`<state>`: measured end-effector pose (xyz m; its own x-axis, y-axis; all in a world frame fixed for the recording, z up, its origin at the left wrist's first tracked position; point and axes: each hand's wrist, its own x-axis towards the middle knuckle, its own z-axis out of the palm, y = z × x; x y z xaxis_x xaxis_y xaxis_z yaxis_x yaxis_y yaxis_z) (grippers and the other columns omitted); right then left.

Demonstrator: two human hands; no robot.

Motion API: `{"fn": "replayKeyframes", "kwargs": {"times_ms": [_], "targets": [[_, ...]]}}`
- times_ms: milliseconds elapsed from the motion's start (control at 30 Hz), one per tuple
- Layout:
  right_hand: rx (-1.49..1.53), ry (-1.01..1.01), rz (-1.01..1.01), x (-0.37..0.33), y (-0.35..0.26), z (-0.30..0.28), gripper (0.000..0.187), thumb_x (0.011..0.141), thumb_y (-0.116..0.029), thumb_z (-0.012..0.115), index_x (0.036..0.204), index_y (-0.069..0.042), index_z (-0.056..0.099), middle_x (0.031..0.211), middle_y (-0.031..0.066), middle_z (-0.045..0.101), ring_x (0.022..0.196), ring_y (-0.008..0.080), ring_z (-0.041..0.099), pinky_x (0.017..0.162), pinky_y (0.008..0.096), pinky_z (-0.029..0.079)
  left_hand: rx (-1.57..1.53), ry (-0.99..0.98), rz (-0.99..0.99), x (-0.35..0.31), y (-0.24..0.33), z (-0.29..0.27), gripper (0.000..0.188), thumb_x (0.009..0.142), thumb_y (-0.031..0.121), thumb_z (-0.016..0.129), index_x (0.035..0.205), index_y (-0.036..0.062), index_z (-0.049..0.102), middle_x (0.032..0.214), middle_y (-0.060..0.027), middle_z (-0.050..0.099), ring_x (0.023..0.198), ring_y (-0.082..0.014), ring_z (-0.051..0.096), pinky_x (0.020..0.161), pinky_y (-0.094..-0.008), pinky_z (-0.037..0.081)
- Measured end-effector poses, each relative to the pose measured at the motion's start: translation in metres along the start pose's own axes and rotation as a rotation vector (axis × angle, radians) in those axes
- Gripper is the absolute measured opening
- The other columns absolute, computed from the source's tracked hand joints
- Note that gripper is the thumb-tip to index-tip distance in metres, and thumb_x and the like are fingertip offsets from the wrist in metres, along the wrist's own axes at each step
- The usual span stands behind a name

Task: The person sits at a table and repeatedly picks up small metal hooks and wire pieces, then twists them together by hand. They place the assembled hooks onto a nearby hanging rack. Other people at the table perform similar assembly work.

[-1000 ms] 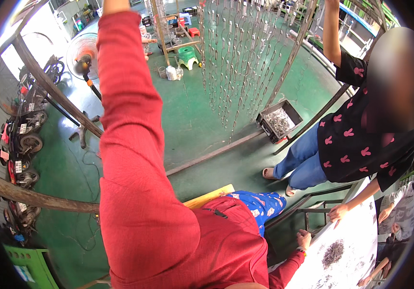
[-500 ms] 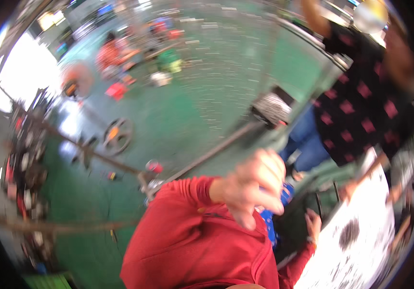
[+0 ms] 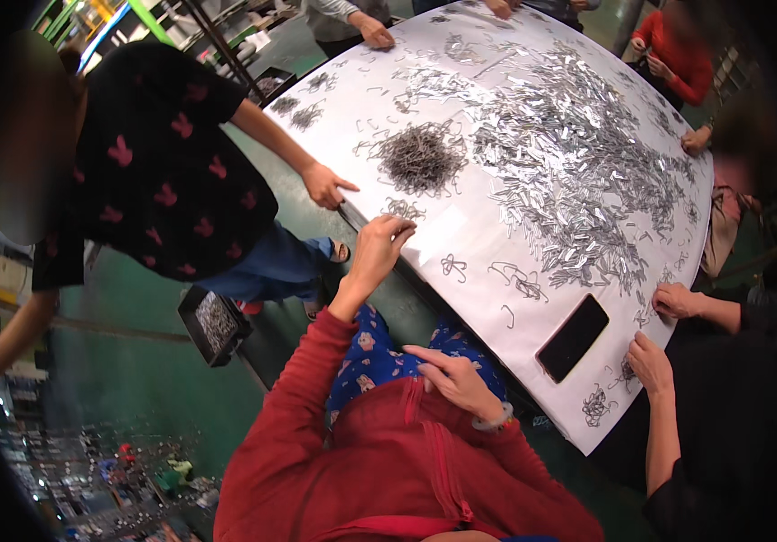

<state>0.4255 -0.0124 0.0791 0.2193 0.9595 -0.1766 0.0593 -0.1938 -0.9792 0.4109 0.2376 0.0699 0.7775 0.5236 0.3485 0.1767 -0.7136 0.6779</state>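
My left hand [image 3: 378, 255] is raised at the near edge of a white-covered table [image 3: 461, 280], thumb and fingertips pinched together. Whatever lies between those fingertips, if anything, is too small to make out. Just beyond it is a small cluster of bent wire hooks [image 3: 403, 210]. Lower down, over my lap, my right hand [image 3: 459, 383] rests with its fingers stretched out and nothing in it. A bigger dark heap of wire hooks [image 3: 421, 159] sits farther up the table. To its right spreads a wide pile of shiny metal strips [image 3: 569, 154].
A black phone [image 3: 575, 338] lies near the table's right corner. At left stands a person in a dark patterned shirt [image 3: 163, 172], one hand [image 3: 325, 185] at the table edge. Other people's hands [image 3: 650, 361] work around it. A black bin of metal pieces [image 3: 214, 325] is on the green floor.
The view has swung from the floor at left to the table. My left hand has gone from loosely curled in front of me to pinched at the table edge; my right hand is over my lap.
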Motion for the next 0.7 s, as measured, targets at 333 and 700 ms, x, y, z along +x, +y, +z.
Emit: {"fn": "replayKeyframes", "kwargs": {"times_ms": [333,700], "targets": [[-0.463,0.908,-0.333,-0.019,-0.036,-0.132,0.030,0.082,0.007,0.056,0.110,-0.002,0.064,0.073,0.0086,0.060,0.064,0.0153,0.058,0.058,0.0275,0.046,0.399,-0.423,0.601,0.139,-0.066,0.087,0.022,0.074,-0.001,0.052,0.093,0.0051,0.060,0.095,-0.0109,0.057,0.097,-0.0294,0.051,0.085,-0.0366,0.045],[-0.663,0.918,-0.222,0.036,0.041,-0.190,0.014,0.078,0.001,0.054,0.089,0.004,0.062,0.072,0.0171,0.053,0.072,0.0350,0.053,0.068,0.0403,0.045,-0.036,0.027,0.343,0.160,-0.021,0.083,0.009,0.085,0.002,0.053,0.092,0.0030,0.057,0.089,-0.0152,0.059,0.086,-0.0344,0.054,0.073,-0.0395,0.044]]}}
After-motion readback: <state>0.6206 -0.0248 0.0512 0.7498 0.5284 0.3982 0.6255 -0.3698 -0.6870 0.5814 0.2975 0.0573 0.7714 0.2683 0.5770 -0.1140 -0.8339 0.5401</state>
